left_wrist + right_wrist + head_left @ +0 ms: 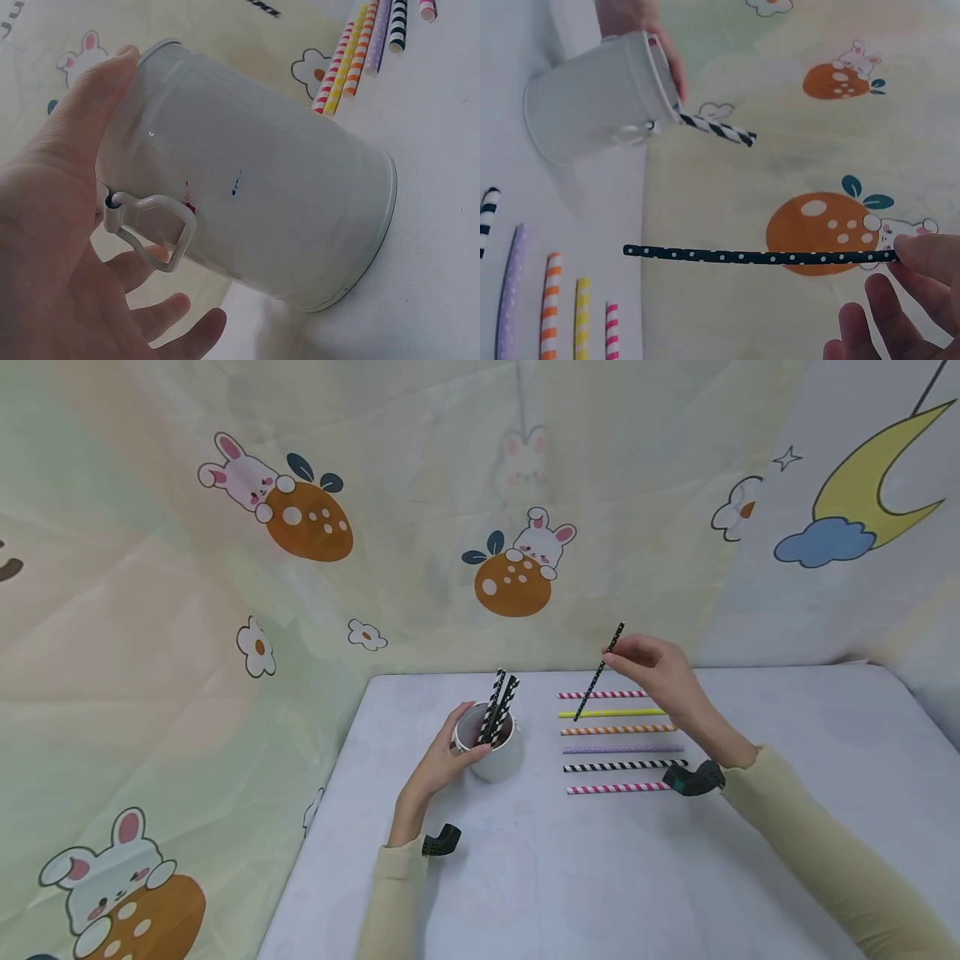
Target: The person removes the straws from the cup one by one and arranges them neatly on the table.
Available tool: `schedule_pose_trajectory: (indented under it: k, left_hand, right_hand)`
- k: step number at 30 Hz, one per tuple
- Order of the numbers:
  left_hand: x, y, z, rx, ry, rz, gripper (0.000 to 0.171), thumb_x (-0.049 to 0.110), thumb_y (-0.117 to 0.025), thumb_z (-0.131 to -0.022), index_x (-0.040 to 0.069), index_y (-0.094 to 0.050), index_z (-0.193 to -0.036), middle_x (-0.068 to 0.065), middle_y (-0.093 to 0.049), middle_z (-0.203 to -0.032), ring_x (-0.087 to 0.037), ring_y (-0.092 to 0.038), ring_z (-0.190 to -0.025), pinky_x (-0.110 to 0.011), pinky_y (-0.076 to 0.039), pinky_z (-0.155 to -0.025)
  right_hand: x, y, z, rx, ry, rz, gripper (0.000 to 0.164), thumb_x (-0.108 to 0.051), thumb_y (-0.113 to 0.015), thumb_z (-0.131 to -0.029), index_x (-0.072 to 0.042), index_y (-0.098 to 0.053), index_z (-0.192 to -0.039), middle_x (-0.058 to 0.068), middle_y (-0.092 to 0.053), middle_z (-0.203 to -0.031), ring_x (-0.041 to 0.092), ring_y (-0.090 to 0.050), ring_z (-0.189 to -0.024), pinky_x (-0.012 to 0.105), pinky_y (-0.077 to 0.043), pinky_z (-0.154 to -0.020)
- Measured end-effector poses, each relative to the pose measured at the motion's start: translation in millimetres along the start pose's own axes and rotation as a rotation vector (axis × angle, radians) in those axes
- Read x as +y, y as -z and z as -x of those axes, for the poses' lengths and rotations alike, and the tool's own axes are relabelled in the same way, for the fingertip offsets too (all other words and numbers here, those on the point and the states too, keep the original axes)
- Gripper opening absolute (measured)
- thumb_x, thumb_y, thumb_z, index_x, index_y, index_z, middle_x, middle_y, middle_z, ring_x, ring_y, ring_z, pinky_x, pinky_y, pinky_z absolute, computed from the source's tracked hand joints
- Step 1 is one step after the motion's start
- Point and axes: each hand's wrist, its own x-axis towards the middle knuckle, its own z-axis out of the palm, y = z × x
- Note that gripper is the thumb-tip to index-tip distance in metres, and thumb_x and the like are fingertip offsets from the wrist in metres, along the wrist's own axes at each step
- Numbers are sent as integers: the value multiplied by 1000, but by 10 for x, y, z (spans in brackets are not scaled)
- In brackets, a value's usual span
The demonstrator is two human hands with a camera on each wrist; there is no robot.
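Note:
My left hand point(435, 764) holds a white metal pail point(255, 172) by its rim, thumb and fingers spread around it. The pail has a small side handle point(161, 225). A few black-and-white striped paper straws point(501, 706) lean out of its mouth. To the right, my right hand point(663, 672) pinches a black paper straw with white dots point(757, 257) near its upper end. That straw slants down over the back of a row of straws, its lower end overlapping the yellow straw point(611, 713) in the head view. In the right wrist view it lies nearly level across the frame.
Beside the yellow one, the row on the white table point(525, 877) holds a pink-striped straw point(600, 695), an orange-striped straw point(618, 730), a purple straw point(622, 749), a black-striped straw point(622, 767) and another pink-striped straw point(615, 789). A printed cloth point(420, 585) hangs behind.

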Motion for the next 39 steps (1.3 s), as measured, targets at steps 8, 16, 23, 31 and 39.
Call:
schedule_pose_trajectory:
  k: [8, 16, 23, 31, 39]
  left_hand:
    - [3, -2, -3, -4, 4, -6, 87, 50, -79, -83, 45, -28, -154, -2, -29, -163, -30, -31, -149, -63, -25, -119]
    - [10, 0, 6, -5, 4, 3, 85, 50, -79, -83, 47, -29, -152, -2, -32, -161, -30, -33, -147, -63, -25, -118]
    - [11, 3, 6, -7, -5, 2, 86, 48, -79, -84, 44, -29, -154, -4, -32, -161, -31, -33, -147, -65, -26, -118]
    - [21, -2, -4, 3, 4, -20, 86, 47, -79, -84, 45, -28, -153, -3, -32, -161, -30, -33, -147, -64, -25, -117]
    - [31, -4, 6, 1, -2, -14, 84, 39, -78, -87, 42, -29, -154, -4, -32, -161, -29, -32, -147, -64, -25, -118]
  right_hand:
    - [149, 191, 28, 2, 14, 189, 34, -43, -66, -96, -15, -70, -115, 5, -69, -114, 13, -63, -100, 22, -52, -76]
    - [163, 312, 41, -10, 76, 305, 31, -33, -67, -97, -7, -70, -114, 14, -70, -113, 32, -66, -104, 21, -53, -81]
    - [209, 379, 26, -68, 72, 443, 28, -24, -67, -98, -2, -69, -115, 20, -67, -118, 36, -60, -112, 59, -48, -95]
    - [282, 412, 24, -92, 60, 561, 29, -18, -66, -98, 2, -67, -119, 24, -63, -120, 41, -57, -113, 61, -48, -95]
    - [351, 434, 15, -81, 76, 724, 27, -12, -70, -94, 2, -68, -118, 21, -64, -113, 37, -61, -103, 54, -53, -87]
